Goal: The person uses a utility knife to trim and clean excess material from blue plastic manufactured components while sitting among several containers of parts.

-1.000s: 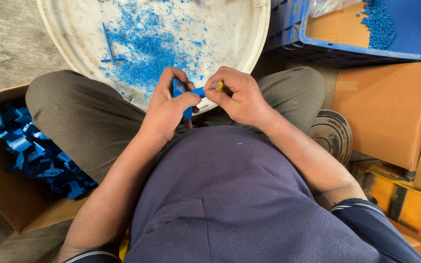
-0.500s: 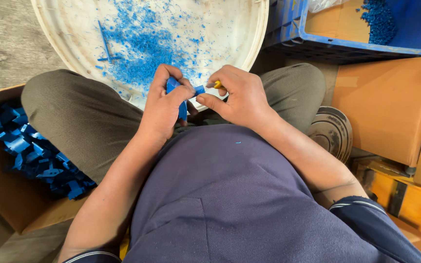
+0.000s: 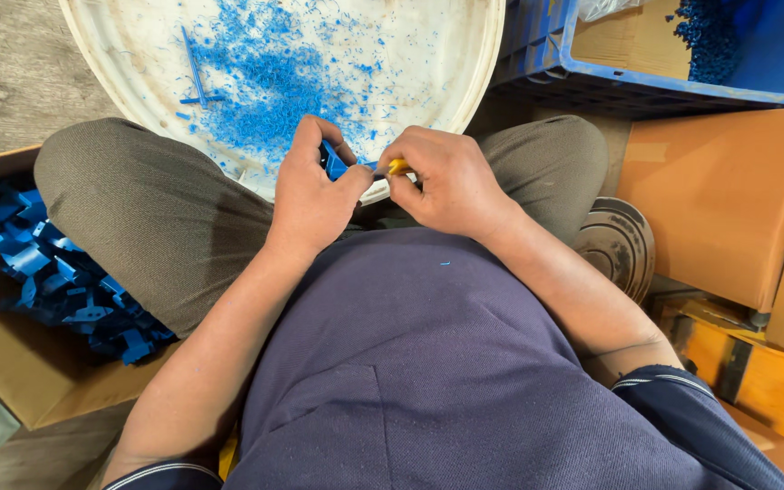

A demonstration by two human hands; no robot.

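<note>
My left hand (image 3: 315, 192) is closed around a small blue plastic part (image 3: 333, 161), which pokes out between thumb and fingers. My right hand (image 3: 442, 180) grips a small tool with a yellow handle (image 3: 398, 166), its tip against the blue part. Both hands meet over my lap, just at the near rim of a wide white basin (image 3: 465, 100) strewn with blue plastic shavings (image 3: 269, 77). The tool's blade is hidden by my fingers.
A cardboard box (image 3: 20, 381) at my left knee holds several blue plastic parts (image 3: 56, 272). A blue crate (image 3: 646, 82) stands at the top right, orange-brown cardboard boxes (image 3: 728, 191) to the right, and a sandal sole (image 3: 619, 240) by my right knee.
Both hands have stayed together at the basin's rim. The blue part has turned a little in my left hand and shows less of itself between the fingers.
</note>
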